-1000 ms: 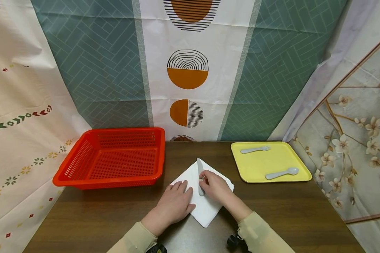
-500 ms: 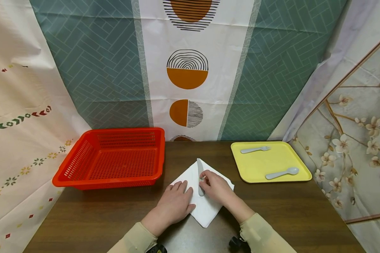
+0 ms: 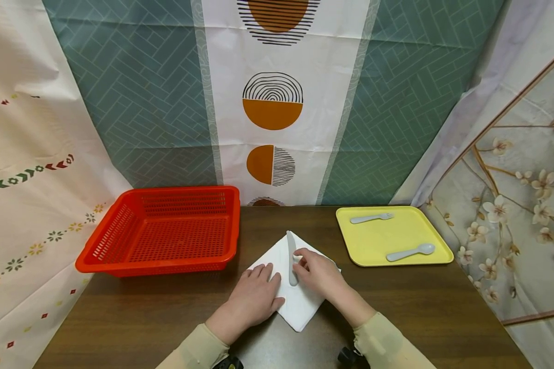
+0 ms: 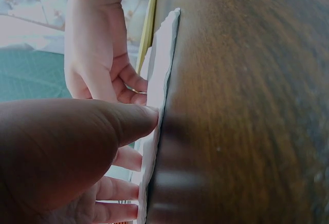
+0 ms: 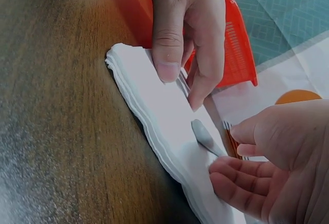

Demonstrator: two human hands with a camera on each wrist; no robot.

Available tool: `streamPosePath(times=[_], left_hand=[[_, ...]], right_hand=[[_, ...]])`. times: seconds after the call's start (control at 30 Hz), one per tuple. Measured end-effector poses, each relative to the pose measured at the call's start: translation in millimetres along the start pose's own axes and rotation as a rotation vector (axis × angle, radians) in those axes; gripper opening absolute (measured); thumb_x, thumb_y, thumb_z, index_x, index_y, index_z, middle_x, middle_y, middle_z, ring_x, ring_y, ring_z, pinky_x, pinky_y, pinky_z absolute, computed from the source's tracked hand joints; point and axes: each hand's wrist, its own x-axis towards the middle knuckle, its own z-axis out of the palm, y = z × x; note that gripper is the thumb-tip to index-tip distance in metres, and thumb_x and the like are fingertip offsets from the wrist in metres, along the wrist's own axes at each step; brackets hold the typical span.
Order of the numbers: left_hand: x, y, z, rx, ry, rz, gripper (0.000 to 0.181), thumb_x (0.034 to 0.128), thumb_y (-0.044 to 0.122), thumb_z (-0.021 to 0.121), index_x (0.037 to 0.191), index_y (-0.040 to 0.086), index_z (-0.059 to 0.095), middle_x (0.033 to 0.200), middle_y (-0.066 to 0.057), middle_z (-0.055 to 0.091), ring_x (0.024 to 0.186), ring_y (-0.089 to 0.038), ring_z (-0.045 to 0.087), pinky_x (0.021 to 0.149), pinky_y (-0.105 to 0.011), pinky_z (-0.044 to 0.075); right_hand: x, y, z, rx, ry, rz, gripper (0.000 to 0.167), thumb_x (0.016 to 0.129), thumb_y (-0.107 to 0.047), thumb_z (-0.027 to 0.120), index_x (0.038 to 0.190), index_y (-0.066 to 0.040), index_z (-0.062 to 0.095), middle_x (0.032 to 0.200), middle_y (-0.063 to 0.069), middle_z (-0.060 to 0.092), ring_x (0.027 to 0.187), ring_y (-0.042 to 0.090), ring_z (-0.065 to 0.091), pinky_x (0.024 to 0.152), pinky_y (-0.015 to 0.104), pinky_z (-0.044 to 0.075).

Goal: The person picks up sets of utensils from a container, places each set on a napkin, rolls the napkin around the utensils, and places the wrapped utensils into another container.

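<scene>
A stack of folded white napkins [image 3: 304, 307] lies with one corner pointing away from me. Along its middle rests a pale grey knife [image 3: 291, 251], its rounded handle end [image 5: 205, 139] toward me. My left hand [image 3: 256, 294] lies on the left side of the napkins, fingers straight and spread, with the thumb at the near edge. Over the right side is my right hand [image 3: 320, 274], its fingers loosely bent at the knife. Its thumb and fingertips stand apart, and nothing shows pinched between them. The right wrist view shows those fingertips at the napkin beside the knife.
A red plastic basket [image 3: 159, 267] stands at the back left. At the back right is a yellow tray [image 3: 374, 241] bearing a grey fork [image 3: 371, 219] and a grey spoon [image 3: 411, 252]. Patterned cloths hang around the brown table [image 3: 134, 318].
My right hand has eased slightly to the right, its fingertips drawing off the knife. The left hand, knife and napkins have stayed in place.
</scene>
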Motion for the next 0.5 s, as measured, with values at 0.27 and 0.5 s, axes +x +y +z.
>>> streamPosePath(times=[0.27,0.5], left_hand=[[-0.6,0.8,-1.4,-0.005,-0.007,-0.003,0.057,0.1018,0.048,0.075,0.143,0.01,0.069,0.153,-0.02,0.061,0.138,-0.039,0.059,0.112,-0.059,0.049],[-1.4,0.2,-1.1,0.002,0.02,0.005,0.055,0.1014,0.047,0.076,0.141,0.01,0.069,0.151,-0.02,0.063,0.137,-0.039,0.059,0.111,-0.058,0.05]], right_hand=[[-5.2,1.2,-3.2,-0.08,0.025,-0.016,0.028,0.103,-0.018,0.078,0.128,-0.007,0.075,0.097,0.0,0.077,0.086,0.018,0.073,0.076,0.041,0.06],[-9.7,3.3,-5.9,-0.129,0.081,-0.043,0.023,0.102,-0.017,0.079,0.123,-0.007,0.077,0.098,0.0,0.076,0.083,0.016,0.071,0.073,0.038,0.059]])
